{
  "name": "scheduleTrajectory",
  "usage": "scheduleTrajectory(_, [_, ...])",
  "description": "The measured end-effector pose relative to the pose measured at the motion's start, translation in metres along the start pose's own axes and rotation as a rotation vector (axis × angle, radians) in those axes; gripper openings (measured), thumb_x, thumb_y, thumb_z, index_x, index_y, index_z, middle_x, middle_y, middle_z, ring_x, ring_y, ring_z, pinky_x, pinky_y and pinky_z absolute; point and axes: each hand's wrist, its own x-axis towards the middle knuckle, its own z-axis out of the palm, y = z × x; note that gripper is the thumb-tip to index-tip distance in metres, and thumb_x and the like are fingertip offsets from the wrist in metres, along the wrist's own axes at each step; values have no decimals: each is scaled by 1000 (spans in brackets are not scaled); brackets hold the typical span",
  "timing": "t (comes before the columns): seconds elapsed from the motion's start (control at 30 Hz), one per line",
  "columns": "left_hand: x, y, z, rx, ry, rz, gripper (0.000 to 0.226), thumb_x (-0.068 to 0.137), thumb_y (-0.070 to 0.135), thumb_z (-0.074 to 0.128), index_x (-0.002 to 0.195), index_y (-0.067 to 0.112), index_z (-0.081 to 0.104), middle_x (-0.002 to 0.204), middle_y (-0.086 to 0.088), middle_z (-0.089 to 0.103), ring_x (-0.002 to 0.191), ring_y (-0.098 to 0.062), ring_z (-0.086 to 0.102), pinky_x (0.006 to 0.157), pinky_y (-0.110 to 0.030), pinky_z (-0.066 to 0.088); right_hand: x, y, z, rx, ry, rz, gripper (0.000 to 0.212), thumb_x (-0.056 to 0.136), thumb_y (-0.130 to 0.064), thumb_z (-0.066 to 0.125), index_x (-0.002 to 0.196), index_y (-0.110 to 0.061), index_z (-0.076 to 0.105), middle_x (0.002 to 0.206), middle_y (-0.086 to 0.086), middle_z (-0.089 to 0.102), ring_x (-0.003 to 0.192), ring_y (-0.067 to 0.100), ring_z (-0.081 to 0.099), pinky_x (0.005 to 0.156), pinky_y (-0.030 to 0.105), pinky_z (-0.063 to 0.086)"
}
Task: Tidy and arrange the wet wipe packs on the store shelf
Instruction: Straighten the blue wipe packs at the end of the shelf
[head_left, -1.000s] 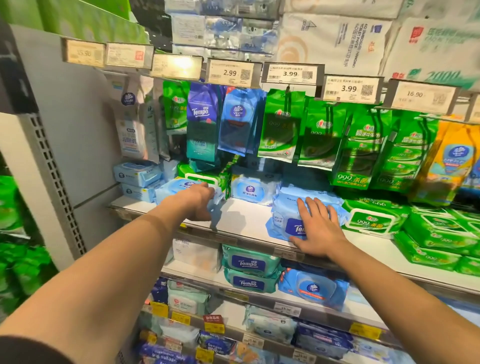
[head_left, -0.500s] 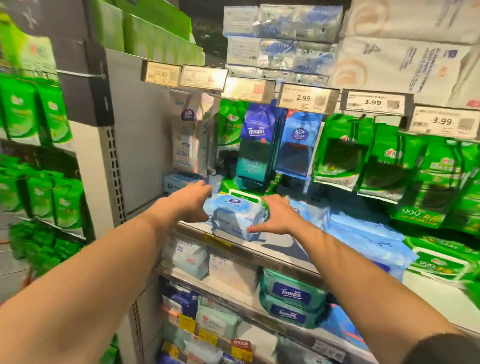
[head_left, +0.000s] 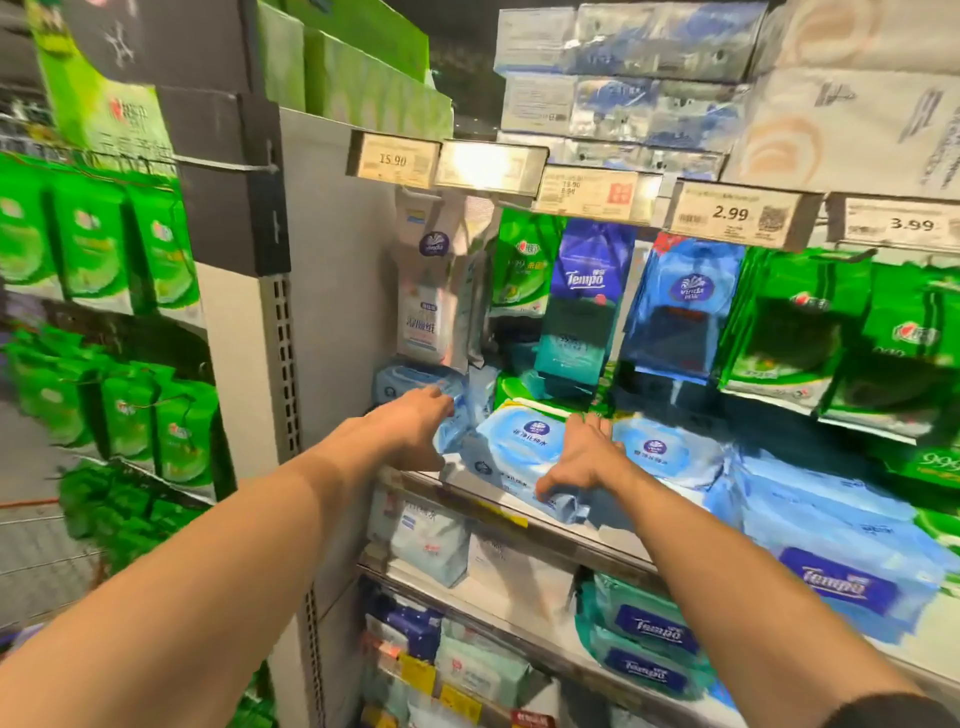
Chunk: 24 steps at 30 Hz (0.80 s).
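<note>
A light blue wet wipe pack lies flat on the white shelf near its front edge. My right hand presses on its right end, thumb hooked at the front corner. My left hand reaches past its left side, fingertips touching a small blue pack against the side wall. A second light blue pack lies just right of my right hand. A large blue Tempo pack sits at the shelf front on the right.
Green, blue and white hanging packs dangle from hooks under the price tag rail. Lower shelves hold teal Tempo packs and white packs. A grey upright panel bounds the shelf on the left.
The light blue pack, held up between both hands half a second ago, now lies on the shelf. My left hand has moved back to the small pack by the wall. The view shifted left.
</note>
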Motion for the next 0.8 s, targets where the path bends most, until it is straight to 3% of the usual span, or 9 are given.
scheduleTrajectory(0.17, [26, 30, -3, -34, 0, 47, 72, 77, 36, 75, 137, 12, 44, 132, -12, 45, 123, -32, 48, 103, -38, 42, -31, 45, -14, -227, 154, -35, 106, 41, -57, 83, 125, -12, 37, 124, 7, 39, 121, 29, 39, 95, 42, 44])
scheduleTrajectory(0.33, [47, 66, 10, -59, -17, 91, 67, 77, 33, 75, 134, 9, 49, 133, -13, 47, 122, -31, 49, 101, -35, 44, -50, 94, -30, -675, 348, -116, 88, 56, -53, 82, 121, -14, 37, 116, 7, 42, 105, 27, 44, 87, 41, 39])
scheduleTrajectory(0.4, [50, 78, 17, -53, -45, 101, 63, 77, 33, 73, 131, 10, 49, 130, -12, 48, 119, -30, 50, 100, -39, 46, -53, 106, -34, -733, 330, -37, 97, 51, -53, 86, 121, -14, 31, 116, 6, 38, 105, 25, 42, 90, 39, 37])
scheduleTrajectory(0.47, [53, 88, 24, -35, -56, 116, 61, 76, 36, 72, 128, 10, 51, 128, -12, 50, 115, -30, 52, 98, -40, 48, -53, 116, -32, -719, 265, 19, 112, 43, -69, 83, 123, -14, 26, 118, 5, 34, 108, 25, 39, 94, 40, 34])
scheduleTrajectory(0.57, [56, 97, 28, -5, -57, 110, 59, 76, 41, 71, 126, 13, 53, 126, -9, 51, 111, -28, 54, 96, -40, 49, -47, 124, -32, -598, 246, -23, 111, 46, -86, 68, 121, -12, 34, 119, 5, 39, 108, 26, 40, 97, 42, 32])
scheduleTrajectory(0.73, [64, 98, 30, 1, -39, 55, 61, 79, 35, 71, 132, 12, 51, 130, -9, 50, 115, -28, 52, 98, -39, 48, -35, 121, -37, -323, 189, -74, 99, 55, -60, 85, 126, -11, 36, 125, 10, 48, 117, 31, 49, 99, 40, 39])
scheduleTrajectory(0.8, [67, 97, 34, 11, -44, 54, 62, 78, 34, 71, 133, 13, 50, 131, -10, 50, 115, -27, 52, 96, -39, 49, -33, 118, -33, -321, 199, -96, 91, 58, -51, 87, 122, -13, 36, 123, 10, 49, 116, 32, 50, 96, 40, 41])
